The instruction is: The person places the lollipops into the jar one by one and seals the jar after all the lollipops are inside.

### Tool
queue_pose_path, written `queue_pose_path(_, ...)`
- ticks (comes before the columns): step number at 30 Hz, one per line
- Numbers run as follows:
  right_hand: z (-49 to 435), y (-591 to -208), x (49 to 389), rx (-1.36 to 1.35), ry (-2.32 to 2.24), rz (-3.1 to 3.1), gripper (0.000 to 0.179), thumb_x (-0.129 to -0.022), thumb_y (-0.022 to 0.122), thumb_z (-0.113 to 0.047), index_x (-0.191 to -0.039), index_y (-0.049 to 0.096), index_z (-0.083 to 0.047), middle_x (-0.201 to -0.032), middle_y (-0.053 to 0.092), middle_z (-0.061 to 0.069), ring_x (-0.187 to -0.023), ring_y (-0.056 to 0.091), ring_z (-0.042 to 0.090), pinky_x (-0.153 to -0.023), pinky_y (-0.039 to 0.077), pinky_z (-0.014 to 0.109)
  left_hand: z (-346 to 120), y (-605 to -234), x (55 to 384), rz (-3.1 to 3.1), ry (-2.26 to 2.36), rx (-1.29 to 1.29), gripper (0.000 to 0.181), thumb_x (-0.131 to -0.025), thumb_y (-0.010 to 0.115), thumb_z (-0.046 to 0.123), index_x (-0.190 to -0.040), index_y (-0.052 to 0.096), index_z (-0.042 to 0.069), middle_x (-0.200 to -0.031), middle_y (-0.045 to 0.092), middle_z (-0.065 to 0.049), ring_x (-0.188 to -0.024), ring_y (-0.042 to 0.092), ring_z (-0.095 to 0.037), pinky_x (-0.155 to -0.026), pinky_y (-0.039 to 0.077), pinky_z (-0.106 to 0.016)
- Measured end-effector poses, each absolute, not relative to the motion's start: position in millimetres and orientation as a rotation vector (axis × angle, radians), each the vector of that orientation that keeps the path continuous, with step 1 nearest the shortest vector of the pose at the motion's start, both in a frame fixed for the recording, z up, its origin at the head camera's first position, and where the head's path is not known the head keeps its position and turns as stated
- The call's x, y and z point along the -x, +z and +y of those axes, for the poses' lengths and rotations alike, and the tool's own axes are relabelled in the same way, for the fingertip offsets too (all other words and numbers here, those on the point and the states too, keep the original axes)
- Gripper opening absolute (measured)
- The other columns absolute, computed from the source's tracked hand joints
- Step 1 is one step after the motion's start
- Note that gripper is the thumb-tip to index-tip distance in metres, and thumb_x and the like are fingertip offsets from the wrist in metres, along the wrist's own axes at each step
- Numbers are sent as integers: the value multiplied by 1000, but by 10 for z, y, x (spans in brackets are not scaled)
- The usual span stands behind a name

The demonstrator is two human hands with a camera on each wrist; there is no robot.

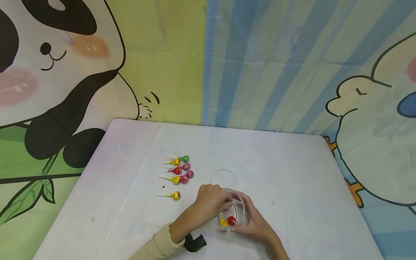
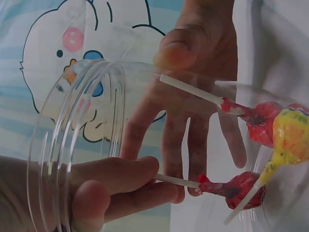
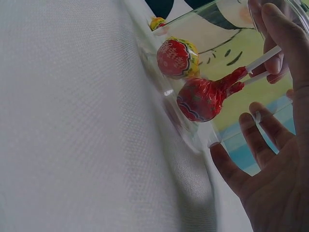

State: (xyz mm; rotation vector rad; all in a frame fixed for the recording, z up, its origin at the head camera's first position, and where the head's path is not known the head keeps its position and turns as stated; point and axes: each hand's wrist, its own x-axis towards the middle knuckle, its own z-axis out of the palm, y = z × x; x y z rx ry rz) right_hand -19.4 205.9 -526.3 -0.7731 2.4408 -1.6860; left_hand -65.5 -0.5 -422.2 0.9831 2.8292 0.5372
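Observation:
A clear plastic jar (image 1: 244,208) stands near the table's front, its mouth facing up. My right hand (image 1: 256,224) holds it from the right side, thumb in front and fingers behind. My left hand (image 1: 209,202) reaches in through the mouth. Inside, its thumb and fingers pinch the white stick of a red-wrapped lollipop (image 2: 245,191), whose head is down near the jar's bottom. Another red lollipop (image 2: 263,124) and a yellow one (image 2: 292,137) lie in there too. In the right wrist view, red wrappers (image 3: 200,99) show through the jar wall.
Several wrapped lollipops (image 1: 185,166) lie in a loose column left of the jar, with one yellow lollipop (image 1: 176,195) apart below them. A clear round lid (image 1: 224,169) lies behind the jar. A black strap (image 1: 195,243) shows by my left wrist. Cartoon-printed cloth (image 1: 162,72) hangs behind the table.

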Motion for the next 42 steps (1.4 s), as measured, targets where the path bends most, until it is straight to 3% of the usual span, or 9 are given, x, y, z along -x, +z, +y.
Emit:
queue_pose_path(5, 2053, -5262, 191, 802, -1712, 2429, 103, -65, 88, -11, -148, 26, -8, -147, 45, -1, -134, 41, 3, -113, 26, 15, -2, -4230, 652, 2809, 543, -987, 10, -84, 75, 34, -89, 79, 26, -71, 71, 11, -57, 47, -4, -51, 33, -19)
queue_pose_path(9, 2042, -5235, 191, 794, -1708, 2424, 104, -65, 88, -11, -149, 26, -9, -147, 44, -1, -133, 43, 3, -112, 30, 18, -111, -4220, 706, 2679, 772, -1007, 13, -85, 74, 35, -92, 79, 26, -78, 73, 13, -58, 52, 0, -52, 35, -18)
queue_pose_path(17, 2022, -5267, 202, 815, -1718, 2422, 103, -64, 88, -12, -147, 28, -6, -145, 47, 14, -136, 42, 10, -113, 26, 17, -897, -4316, 968, 2246, 1486, -914, 22, -86, 74, 32, -102, 75, 18, -81, 74, 6, -50, 62, -9, -46, 40, -18)
queue_pose_path(22, 2021, -5286, 204, 815, -1712, 2423, 101, -65, 89, -14, -147, 29, -8, -146, 46, 12, -137, 41, 8, -113, 22, 13, -1538, -4554, 1050, 2612, 1309, -728, 22, -82, 78, 26, -101, 75, 17, -85, 73, 6, -55, 54, -1, -49, 44, -20)
queue_pose_path(27, 2024, -5279, 200, 804, -1719, 2424, 101, -66, 88, -13, -147, 29, -8, -147, 46, 12, -137, 40, 8, -113, 21, 12, -1948, -4733, 1012, 2875, 951, -530, 22, -80, 79, 23, -101, 76, 17, -86, 71, 9, -57, 47, 1, -50, 39, -19)
queue_pose_path(35, 2024, -5257, 193, 775, -1711, 2428, 101, -66, 88, -11, -147, 28, -9, -147, 46, 13, -136, 41, 7, -113, 27, 18, -2097, -4927, 872, 2787, 704, -364, 27, -79, 79, 27, -105, 74, 24, -99, 68, 11, -70, 47, -5, -58, 37, -20)
queue_pose_path(42, 2036, -5272, 198, 778, -1710, 2429, 101, -66, 88, -11, -148, 28, -9, -147, 46, 13, -136, 41, 7, -114, 26, 18, -2077, -5045, 846, 2816, 744, -361, 13, -81, 78, 22, -92, 73, 29, -91, 64, 15, -71, 48, -3, -59, 38, -19)
